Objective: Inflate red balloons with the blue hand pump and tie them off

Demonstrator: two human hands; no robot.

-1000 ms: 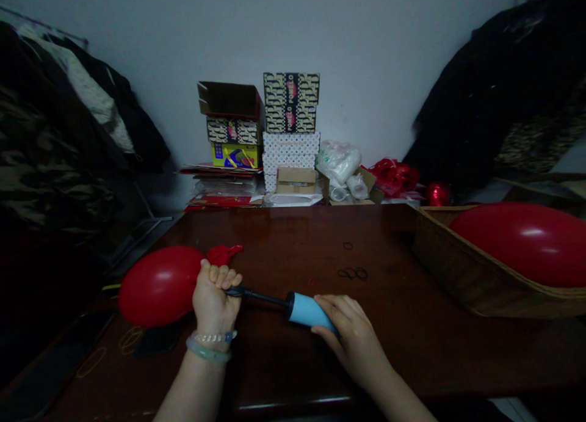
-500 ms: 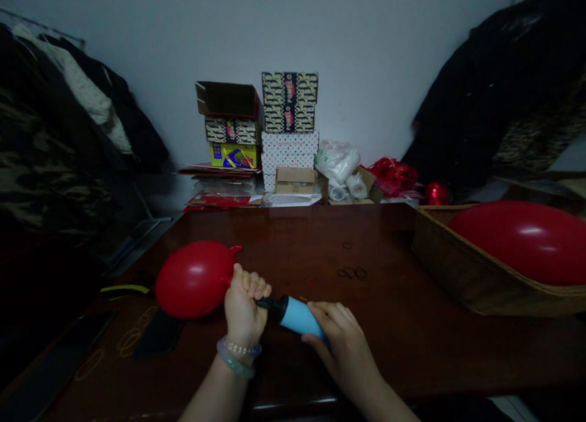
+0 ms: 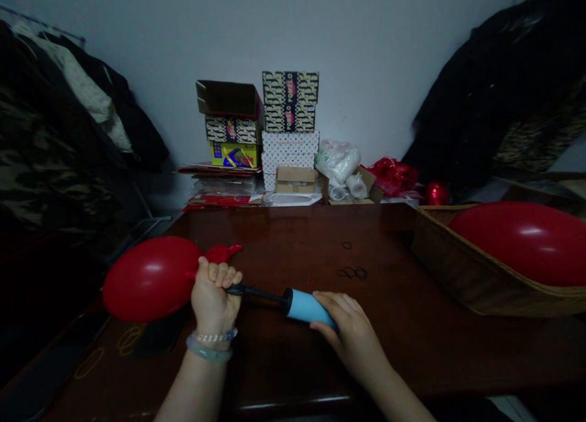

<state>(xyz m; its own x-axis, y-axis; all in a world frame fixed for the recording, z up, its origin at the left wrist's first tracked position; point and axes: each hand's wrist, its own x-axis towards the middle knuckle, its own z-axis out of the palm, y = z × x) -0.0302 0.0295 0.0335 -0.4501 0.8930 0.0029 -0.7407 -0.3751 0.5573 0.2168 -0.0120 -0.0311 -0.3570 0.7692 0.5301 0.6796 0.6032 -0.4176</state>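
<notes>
Currently the left hand (image 3: 214, 298) is clenched around the balloon (image 3: 149, 278) neck and rod end, the right hand (image 3: 350, 329) grips the blue pump (image 3: 306, 306) barrel, its long axis running left-right between them above the table (image 3: 293, 239).

You have two inflated red balloons in view: one (image 3: 146, 278) at your left hand, one (image 3: 522, 242) in the single wicker basket (image 3: 458, 269). One blue hand pump (image 3: 304, 306) lies between your two hands. About seven boxes (image 3: 290, 101) are stacked by the wall.
</notes>
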